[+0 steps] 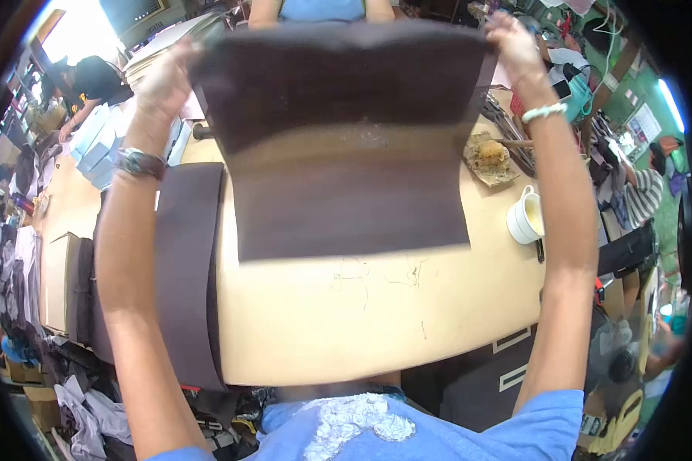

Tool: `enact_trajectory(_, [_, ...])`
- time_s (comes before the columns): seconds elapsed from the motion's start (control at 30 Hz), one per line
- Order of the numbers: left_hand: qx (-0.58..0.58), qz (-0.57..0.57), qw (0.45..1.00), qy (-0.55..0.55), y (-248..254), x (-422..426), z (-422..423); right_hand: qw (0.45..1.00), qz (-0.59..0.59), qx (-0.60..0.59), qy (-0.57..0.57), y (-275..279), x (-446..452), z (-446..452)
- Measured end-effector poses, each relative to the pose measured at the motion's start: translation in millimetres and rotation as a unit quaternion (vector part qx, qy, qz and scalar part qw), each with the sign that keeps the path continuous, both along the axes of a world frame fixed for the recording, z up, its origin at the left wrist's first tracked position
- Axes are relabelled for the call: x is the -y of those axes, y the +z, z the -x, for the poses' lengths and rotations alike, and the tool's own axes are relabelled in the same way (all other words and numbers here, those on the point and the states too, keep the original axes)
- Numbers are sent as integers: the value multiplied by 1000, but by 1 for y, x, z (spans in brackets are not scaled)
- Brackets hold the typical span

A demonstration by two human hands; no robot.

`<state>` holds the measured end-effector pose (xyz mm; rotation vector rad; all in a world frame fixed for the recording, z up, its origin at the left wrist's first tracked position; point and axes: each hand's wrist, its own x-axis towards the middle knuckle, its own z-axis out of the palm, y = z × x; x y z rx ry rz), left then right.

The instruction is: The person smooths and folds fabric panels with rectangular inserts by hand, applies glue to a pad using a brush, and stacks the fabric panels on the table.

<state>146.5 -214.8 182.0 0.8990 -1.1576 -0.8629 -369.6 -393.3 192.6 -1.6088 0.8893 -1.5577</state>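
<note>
A dark brown, leather-like sheet [354, 207] is stretched between my hands above the table, its lower edge hanging toward me. My left hand [165, 84], a little blurred, grips the upper left corner. At the upper right corner, my right hand [517, 54] pinches the sheet, its fingers partly smeared by motion. More dark brown sheets [184, 269] lie on the table beside my left forearm, one edge curling up. Faint pen lines mark the pale tabletop [377, 323] below the held sheet.
A white mug [524, 219] and a crusted yellowish lump on a piece of board [488, 160] stand at the right. White boxes or stacks [100, 150] sit at the left. Across the table is a person in blue [323, 9]; another person [96, 81] works at far left.
</note>
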Motion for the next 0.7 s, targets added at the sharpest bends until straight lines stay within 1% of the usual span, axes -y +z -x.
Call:
enact_trajectory(0.03, [-33, 17, 999, -9, 22, -3, -1, 999, 51, -3, 12, 24, 3, 9])
enact_trajectory(0.07, [-10, 63, 998, 22, 40, -12, -2, 989, 78, 116, 52, 53, -70, -38])
enact_trajectory(0.1, [-67, 103, 991, 45, 51, -19, 6, 994, 81, 30, -67, 66, -77, -23])
enact_trajectory(0.17, [-20, 105, 994, -22, 66, -53, -1, 991, 129, 31, 22, 80, -94, -8])
enact_trajectory(0.2, [3, 107, 993, -54, 65, -74, -3, 986, 152, 41, 61, 85, -133, -19])
enact_trajectory(0.23, [18, 111, 993, -25, 59, -91, 8, 990, 135, 22, 38, 80, -140, -9])
enact_trajectory(0.3, [48, 119, 991, 33, 42, -124, 46, 995, 101, -16, -11, 62, -146, 18])
enact_trajectory(0.33, [52, 77, 995, -22, 31, -144, 55, 994, 102, -43, -24, 47, -158, 20])
enact_trajectory(0.4, [-2, 38, 999, 24, 7, -169, 80, 994, 81, -56, -47, 18, -203, 9])
enact_trajectory(0.43, [6, -11, 1000, -3, -14, -174, 68, 995, 28, -63, -66, 4, -223, 4])
enact_trajectory(0.47, [14, -59, 998, -31, -35, -178, 56, 996, 12, -70, -54, -13, -236, 5])
enact_trajectory(0.5, [39, -117, 992, 3, -50, -188, 60, 997, 1, -68, -38, -36, -239, 15])
enact_trajectory(0.53, [38, -140, 989, 19, -65, -198, 68, 996, -17, -80, -30, -52, -256, 14])
enact_trajectory(0.57, [36, -162, 985, 36, -80, -208, 77, 995, -26, -90, -46, -76, -265, 21])
enact_trajectory(0.6, [8, -152, 988, 36, -96, -217, 89, 993, -58, -93, -52, -95, -278, 25])
enact_trajectory(0.67, [-47, -218, 975, 7, -122, -238, 99, 984, -113, -114, -73, -132, -306, 34])
enact_trajectory(0.7, [-34, -225, 974, -7, -133, -250, 104, 978, -136, -131, -88, -148, -321, 40])
